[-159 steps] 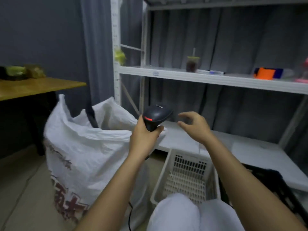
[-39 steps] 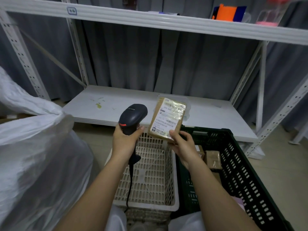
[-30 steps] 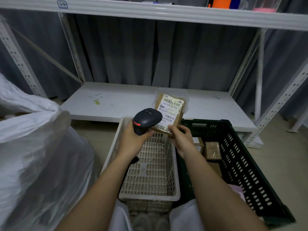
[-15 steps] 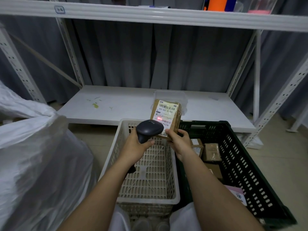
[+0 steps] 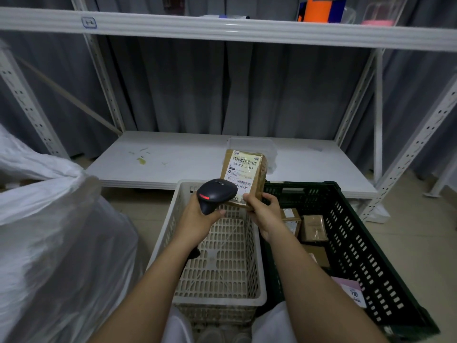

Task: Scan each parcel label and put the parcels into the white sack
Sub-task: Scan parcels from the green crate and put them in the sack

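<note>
Open floor between sack [image 5: 57, 243] and basket [image 5: 170, 233]

Glossy taped cardboard parcel [image 5: 243, 178] (paper label), matt plastic scanner [image 5: 216, 194].

The left hand [image 5: 197, 221] grips a black scanner [image 5: 216, 194], its head just beside the label of a brown parcel [image 5: 243, 175] pinched upright at its lower edge by the right hand [image 5: 264, 211], above a cream basket's [image 5: 257, 297] far rim. More parcels [image 5: 312, 227] lie in the dark green crate [image 5: 358, 256]; the white sack [image 5: 57, 243] stands left.

Two hands, one scanner [image 5: 217, 193], two crates, one sack [image 5: 57, 243], four visible parcels.
</note>
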{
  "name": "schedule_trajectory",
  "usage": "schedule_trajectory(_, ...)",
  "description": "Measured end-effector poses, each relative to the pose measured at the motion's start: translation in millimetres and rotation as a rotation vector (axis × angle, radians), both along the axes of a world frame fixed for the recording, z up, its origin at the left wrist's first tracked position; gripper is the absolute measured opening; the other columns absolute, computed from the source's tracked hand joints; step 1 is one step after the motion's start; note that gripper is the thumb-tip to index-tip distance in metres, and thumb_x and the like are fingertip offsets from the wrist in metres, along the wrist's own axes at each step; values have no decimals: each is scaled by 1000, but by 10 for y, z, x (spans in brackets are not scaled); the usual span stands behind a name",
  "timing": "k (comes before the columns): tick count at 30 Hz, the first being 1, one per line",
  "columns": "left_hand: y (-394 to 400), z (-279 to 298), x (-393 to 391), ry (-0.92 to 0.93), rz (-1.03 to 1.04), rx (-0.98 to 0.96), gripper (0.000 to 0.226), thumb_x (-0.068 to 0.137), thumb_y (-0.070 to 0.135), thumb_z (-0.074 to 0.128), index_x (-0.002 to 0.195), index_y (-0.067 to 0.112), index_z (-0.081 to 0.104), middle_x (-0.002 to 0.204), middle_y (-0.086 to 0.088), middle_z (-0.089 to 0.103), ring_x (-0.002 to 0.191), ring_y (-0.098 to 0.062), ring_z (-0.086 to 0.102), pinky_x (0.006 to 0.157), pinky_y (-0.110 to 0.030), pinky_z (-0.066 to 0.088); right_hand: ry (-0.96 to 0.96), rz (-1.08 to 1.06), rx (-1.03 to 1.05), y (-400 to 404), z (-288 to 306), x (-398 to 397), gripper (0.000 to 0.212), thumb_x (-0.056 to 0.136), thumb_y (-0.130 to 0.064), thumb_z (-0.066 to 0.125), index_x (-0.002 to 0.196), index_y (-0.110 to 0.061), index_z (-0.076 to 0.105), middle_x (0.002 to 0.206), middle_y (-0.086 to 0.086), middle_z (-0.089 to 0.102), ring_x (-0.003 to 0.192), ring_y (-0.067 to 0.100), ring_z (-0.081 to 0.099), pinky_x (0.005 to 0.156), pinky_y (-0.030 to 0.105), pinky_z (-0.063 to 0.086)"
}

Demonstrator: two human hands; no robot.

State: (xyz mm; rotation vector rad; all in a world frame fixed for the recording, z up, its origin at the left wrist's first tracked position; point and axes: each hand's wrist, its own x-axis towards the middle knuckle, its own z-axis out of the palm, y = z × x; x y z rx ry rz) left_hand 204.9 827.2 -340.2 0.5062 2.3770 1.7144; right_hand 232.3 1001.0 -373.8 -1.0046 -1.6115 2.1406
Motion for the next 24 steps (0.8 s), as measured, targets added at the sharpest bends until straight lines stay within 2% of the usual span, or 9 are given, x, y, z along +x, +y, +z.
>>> schedule_trajectory(4,-39,101,37,41,132,128,49,80,10,75,120,23,49,106,12,59,102,-8,56,74,-9,40,69,25,39,-115,168,58,65,79,-26,78,132,-23,40,123,5,57,97,18,64,75,31,56)
schedule_trajectory(6,-107,244,89,84,196,165,44,81,13,74,112,28,47,97,22,56,96,-7,55,72,-15,41,130,18,74,-267,301,88,58,80,-25,77,126,-24,42,116,2,62,96,17,65,79,32,56)
schedule_trajectory(8,-218,429,161,118,243,187,41,82,16,74,110,30,47,95,24,55,98,-10,56,77,-23,40,190,10,95,-460,476,116,53,80,-28,77,120,-27,44,108,1,66,96,18,67,88,40,56)
schedule_trajectory(11,-467,794,320,176,312,252,43,80,24,75,112,35,48,100,18,63,101,-15,62,86,-33,48,283,52,178,-778,886,152,52,77,-38,78,116,-34,43,114,3,66,99,17,66,90,39,54)
schedule_trajectory(14,-821,1188,532,233,352,293,44,80,25,75,114,35,49,101,10,67,89,-17,67,88,-46,53,413,112,253,-1175,1426,217,54,78,-40,76,120,-33,42,118,1,61,105,16,61,96,39,51)
schedule_trajectory(18,-1489,1651,858,332,441,323,42,80,26,75,113,33,50,98,6,69,76,-12,68,81,-42,55,568,250,318,-1873,2072,315,55,78,-40,77,121,-28,44,113,-1,62,104,15,62,93,37,52)
schedule_trajectory(22,-2256,1929,1096,397,604,336,41,80,30,74,114,34,51,98,10,69,77,-9,68,82,-44,55,628,396,439,-2576,2462,338,61,78,-40,77,126,-26,43,121,2,58,105,14,60,76,21,49)
schedule_trajectory(24,-2626,1993,1181,417,672,342,40,81,27,73,114,32,51,97,11,67,70,-4,67,83,-45,55,644,430,573,-2890,2569,309,62,78,-40,77,128,-28,41,126,1,48,105,13,55,83,22,47)
